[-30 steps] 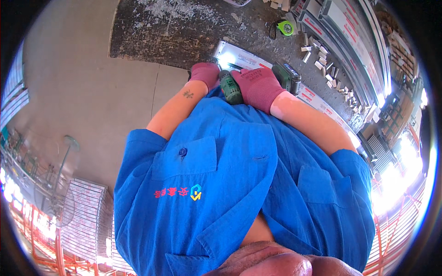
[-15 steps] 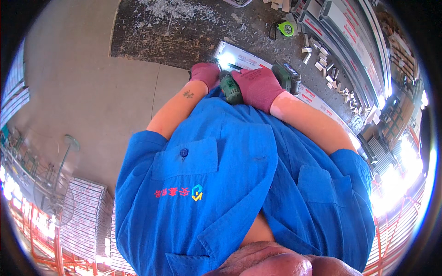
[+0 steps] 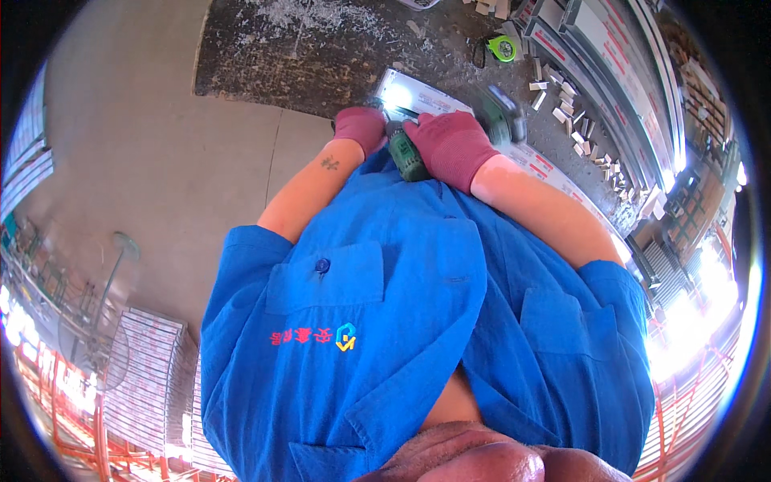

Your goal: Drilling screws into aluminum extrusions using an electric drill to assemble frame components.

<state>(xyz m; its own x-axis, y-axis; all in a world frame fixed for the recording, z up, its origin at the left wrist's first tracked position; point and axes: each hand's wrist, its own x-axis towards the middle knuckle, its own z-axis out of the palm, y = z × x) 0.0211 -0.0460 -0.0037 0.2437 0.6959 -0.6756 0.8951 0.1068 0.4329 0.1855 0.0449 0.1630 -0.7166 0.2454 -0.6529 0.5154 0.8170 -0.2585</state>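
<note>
My right hand (image 3: 454, 149) wraps round the green drill (image 3: 407, 158), beside the white profile (image 3: 438, 101); my left hand (image 3: 361, 130) curls near its tip, hold unclear. Pale tub (image 3: 419, 3) up top, contents cut off.

Green-and-black cordless drill (image 3: 408, 158) in your maroon-gloved right hand (image 3: 452, 146)

Your right hand wraps the drill's grip, with the battery end out to the right and blurred. Your maroon-gloved left hand (image 3: 361, 128) sits beside the tool's front end, near a bright white glare on a long pale bar with red markings (image 3: 440, 101); what its fingers hold is hidden. The bar lies on a dark, worn workbench (image 3: 265, 76) strewn with pale shavings (image 3: 309, 14). Beyond are a lime-green tape measure (image 3: 503, 48), small pale offcuts (image 3: 567, 107) and stacked long white-and-grey profiles (image 3: 598, 52).
</note>
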